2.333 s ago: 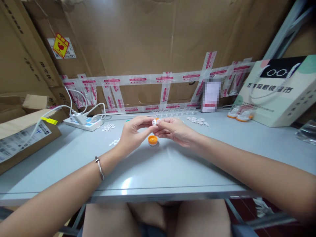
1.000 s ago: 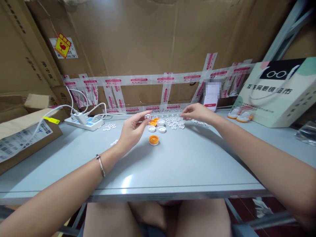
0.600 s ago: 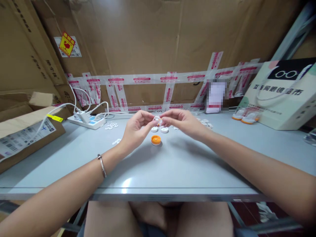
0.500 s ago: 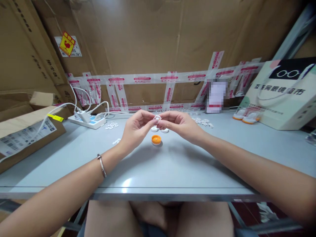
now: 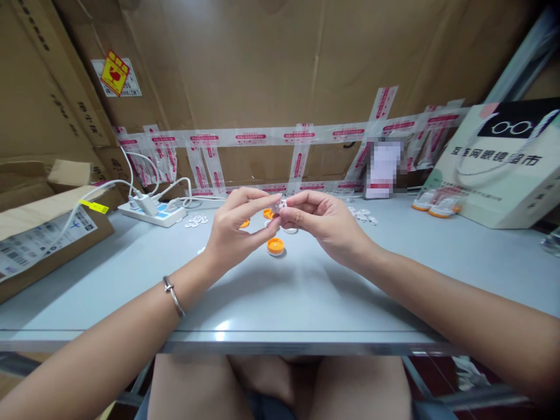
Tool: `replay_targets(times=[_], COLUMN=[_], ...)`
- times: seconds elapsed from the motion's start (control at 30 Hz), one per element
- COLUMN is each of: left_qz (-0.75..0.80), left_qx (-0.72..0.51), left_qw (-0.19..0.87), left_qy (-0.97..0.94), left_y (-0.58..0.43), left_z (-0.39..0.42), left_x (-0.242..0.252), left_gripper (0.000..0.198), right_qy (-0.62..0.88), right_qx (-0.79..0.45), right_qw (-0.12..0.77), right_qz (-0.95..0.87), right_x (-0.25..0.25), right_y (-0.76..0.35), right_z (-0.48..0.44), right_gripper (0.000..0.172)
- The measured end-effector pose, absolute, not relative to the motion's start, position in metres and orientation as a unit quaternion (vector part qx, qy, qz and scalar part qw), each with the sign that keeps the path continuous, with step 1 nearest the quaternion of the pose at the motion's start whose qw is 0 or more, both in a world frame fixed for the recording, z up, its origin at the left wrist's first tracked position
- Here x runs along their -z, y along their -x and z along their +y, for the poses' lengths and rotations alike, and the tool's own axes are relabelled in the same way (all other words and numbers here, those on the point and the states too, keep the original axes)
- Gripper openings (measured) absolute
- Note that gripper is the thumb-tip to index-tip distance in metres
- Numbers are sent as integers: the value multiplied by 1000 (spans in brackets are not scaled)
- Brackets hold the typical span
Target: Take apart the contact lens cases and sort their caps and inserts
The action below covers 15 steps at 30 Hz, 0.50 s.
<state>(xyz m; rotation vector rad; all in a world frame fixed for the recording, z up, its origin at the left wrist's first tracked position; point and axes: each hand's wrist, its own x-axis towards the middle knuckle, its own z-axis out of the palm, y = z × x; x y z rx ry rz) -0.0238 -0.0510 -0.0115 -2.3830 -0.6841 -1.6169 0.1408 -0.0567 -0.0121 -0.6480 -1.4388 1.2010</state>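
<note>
Head view | small white part (image 5: 279, 206): between both hands' fingertips, above table (image 5: 315, 303) | right hand (image 5: 330, 226): pinching it | left hand (image 5: 234, 230): fingertips at its left side, cannot tell if gripping | orange-and-white cap (image 5: 275, 246): nearer, on table

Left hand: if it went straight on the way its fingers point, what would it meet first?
Probably the small white part at the tips of the left hand, then the right hand, which pinches that part. Depth is unclear, so contact may exist now.
</note>
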Motion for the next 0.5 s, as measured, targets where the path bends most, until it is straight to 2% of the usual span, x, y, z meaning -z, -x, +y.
replay_targets(times=[0.3,0.5], left_qz=[-213,-198], left_qx=[510,482], left_qw=[170,202], left_qy=[816,829], left_y=[26,24], left_z=[-47,-49], left_x=[11,14], left_gripper=[17,13], right_qy=[286,336], right_qx=[-503,-439], right_qw=[519,516], right_qz=[-629,-654], right_x=[8,6], right_y=[-145,-144], right_z=[-56,-59], right_gripper=[22,17])
